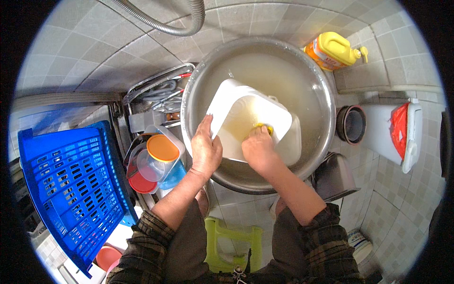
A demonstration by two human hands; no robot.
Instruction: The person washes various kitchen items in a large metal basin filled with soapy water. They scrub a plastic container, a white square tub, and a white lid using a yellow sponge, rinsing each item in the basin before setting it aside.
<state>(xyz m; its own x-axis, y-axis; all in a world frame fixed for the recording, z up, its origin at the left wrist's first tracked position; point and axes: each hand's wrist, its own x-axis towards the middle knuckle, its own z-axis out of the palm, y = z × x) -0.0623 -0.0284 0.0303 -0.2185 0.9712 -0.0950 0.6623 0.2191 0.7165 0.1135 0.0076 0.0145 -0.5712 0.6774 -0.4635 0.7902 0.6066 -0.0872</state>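
A large round metal basin (301,64) holds cloudy water. Over it, tilted, is a white rectangular plastic container (227,96) with some liquid inside. My left hand (207,151) grips the container's left side wall. Inside the container, my right hand (259,145) presses a yellow sponge or scrubber (264,128), mostly covered by the fingers, near the right side. Another pale, translucent container or lid (296,142) lies partly under the white one in the basin.
A yellow pump jug (335,49) stands behind the basin at right. Left are a rack of utensils (159,96), plastic tubs with an orange lid (163,147) and a blue crate (74,177). Dark pans (335,177) and a round tin (351,124) sit right. A green stool (232,232) is below.
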